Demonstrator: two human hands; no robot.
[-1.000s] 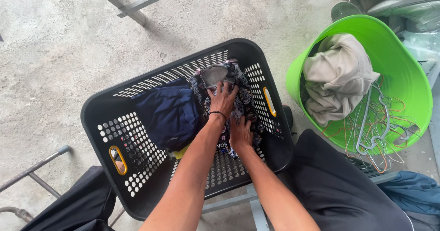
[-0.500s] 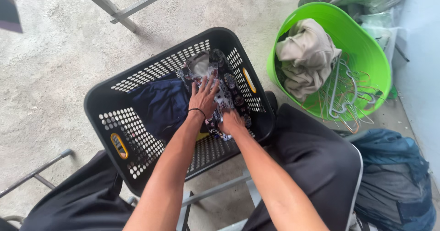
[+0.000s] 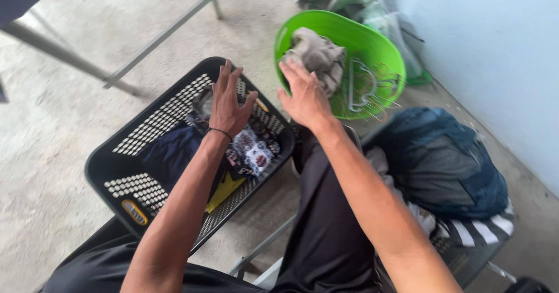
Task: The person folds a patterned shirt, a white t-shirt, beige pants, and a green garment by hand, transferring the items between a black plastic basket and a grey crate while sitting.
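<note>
Bare concrete yard corner

Rough grey concrete floor, pale blue wall on the right, metal frame legs in daylight.

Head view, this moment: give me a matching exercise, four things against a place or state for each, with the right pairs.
Things
1. patterned garment
2. beige cloth
3. wire hangers
4. blue bundle

Places or states
A. piled in the green tub, beside the cloth
B. lying in the black basket
C. resting on the seat to the right
D. heaped in the tub, just beyond the right hand

Pairs: 1-B, 2-D, 3-A, 4-C
</note>
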